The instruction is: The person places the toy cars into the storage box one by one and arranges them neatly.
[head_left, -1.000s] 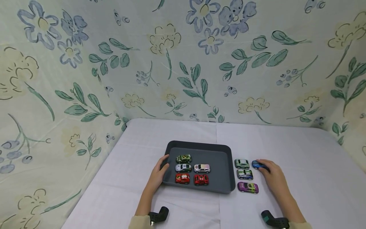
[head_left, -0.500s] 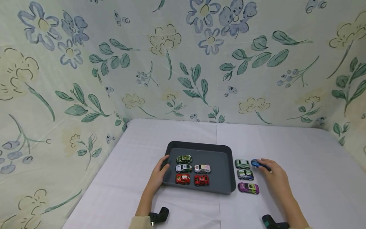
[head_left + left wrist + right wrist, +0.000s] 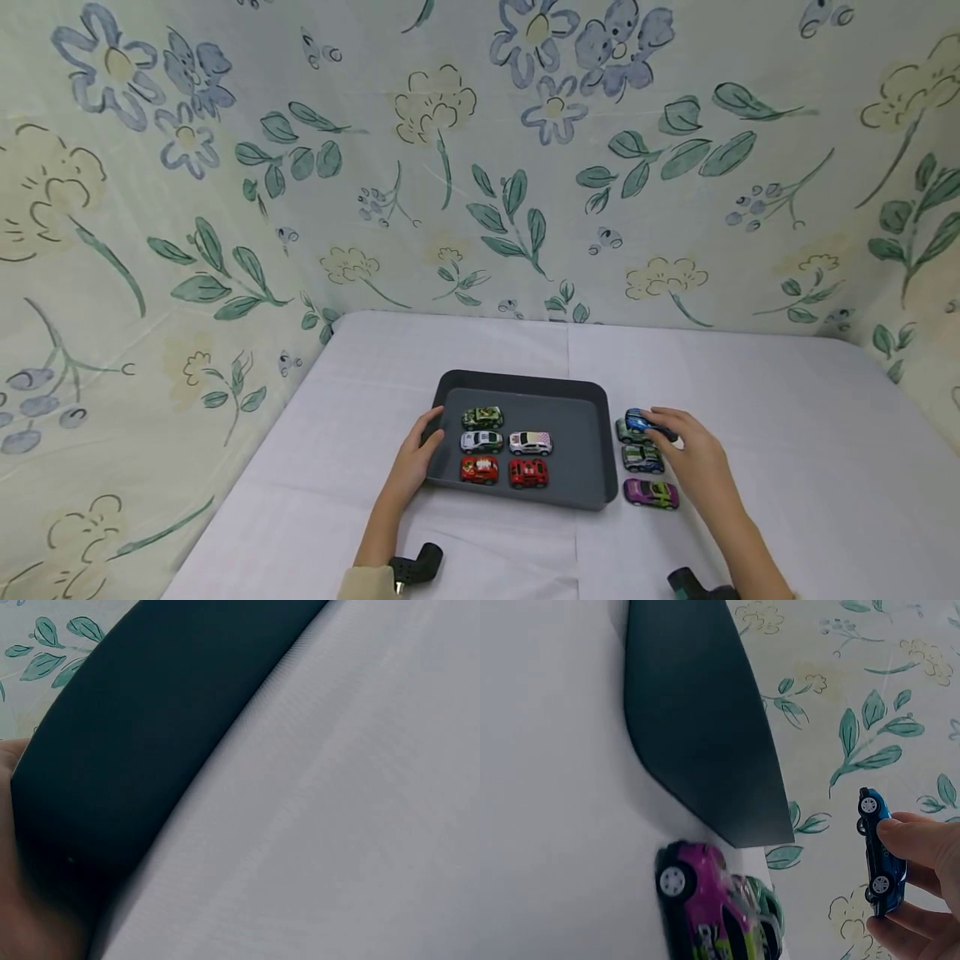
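My right hand (image 3: 686, 454) pinches a small blue toy car (image 3: 639, 421) and holds it lifted over the pale green car (image 3: 624, 432) just right of the dark grey tray (image 3: 581, 400). The right wrist view shows the blue car (image 3: 880, 855) between my fingertips (image 3: 906, 840), above the purple car (image 3: 705, 911). My left hand (image 3: 420, 454) grips the tray's left rim; the left wrist view shows only the tray wall (image 3: 142, 742) and cloth. Inside the tray stand several cars: a camouflage green one (image 3: 482, 416), a white-green one (image 3: 481, 440), a white patterned one (image 3: 530, 442) and two red ones (image 3: 507, 471).
A green-white car (image 3: 642, 457) and the purple car (image 3: 650, 492) stand in a column right of the tray on the white tablecloth (image 3: 787, 433). Floral fabric walls (image 3: 480, 167) close in the back and sides. Black wrist camera mounts (image 3: 416, 565) show at the bottom edge.
My right hand has lifted the blue car off the cloth and carried it left, from beside the car column to over the pale green car. The left hand has stayed on the tray.
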{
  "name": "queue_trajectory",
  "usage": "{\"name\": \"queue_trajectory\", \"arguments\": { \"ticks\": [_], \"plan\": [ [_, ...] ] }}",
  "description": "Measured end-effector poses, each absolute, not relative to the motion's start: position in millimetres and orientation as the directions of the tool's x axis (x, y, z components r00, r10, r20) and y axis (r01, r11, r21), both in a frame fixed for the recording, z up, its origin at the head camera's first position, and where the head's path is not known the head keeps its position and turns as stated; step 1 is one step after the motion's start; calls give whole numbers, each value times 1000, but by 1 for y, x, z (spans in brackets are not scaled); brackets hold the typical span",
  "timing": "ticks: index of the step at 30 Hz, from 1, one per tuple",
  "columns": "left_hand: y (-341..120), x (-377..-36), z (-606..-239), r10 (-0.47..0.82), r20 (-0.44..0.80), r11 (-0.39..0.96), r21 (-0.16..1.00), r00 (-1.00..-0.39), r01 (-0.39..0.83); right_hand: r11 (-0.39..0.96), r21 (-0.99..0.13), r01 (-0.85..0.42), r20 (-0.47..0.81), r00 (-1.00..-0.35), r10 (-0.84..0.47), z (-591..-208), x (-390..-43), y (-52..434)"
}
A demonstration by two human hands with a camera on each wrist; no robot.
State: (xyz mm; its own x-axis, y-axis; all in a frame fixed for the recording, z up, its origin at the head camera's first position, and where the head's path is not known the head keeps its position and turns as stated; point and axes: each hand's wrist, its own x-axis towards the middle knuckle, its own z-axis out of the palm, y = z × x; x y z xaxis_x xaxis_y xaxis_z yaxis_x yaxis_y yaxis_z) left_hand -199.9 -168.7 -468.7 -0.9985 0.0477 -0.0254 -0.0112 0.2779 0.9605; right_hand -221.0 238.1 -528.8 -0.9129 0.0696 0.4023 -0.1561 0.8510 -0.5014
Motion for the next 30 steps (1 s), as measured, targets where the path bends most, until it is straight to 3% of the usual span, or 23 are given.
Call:
{"name": "queue_trajectory", "arguments": {
  "ticks": [13,19,30],
  "plan": [
    [-174,-211,-486,45,-29,264,964,-999,-16,852,-425,-307,482,-873,-75,-506,-225,172],
    [-177,-218,-502,26,-4,295,955,-1000,4,802,-470,-368,476,-871,-121,-453,-207,128],
    [-176,-217,-501,19,2,297,955,-1000,7,812,-506,-290,271,-947,-169,-446,-228,85]
  ]
}}
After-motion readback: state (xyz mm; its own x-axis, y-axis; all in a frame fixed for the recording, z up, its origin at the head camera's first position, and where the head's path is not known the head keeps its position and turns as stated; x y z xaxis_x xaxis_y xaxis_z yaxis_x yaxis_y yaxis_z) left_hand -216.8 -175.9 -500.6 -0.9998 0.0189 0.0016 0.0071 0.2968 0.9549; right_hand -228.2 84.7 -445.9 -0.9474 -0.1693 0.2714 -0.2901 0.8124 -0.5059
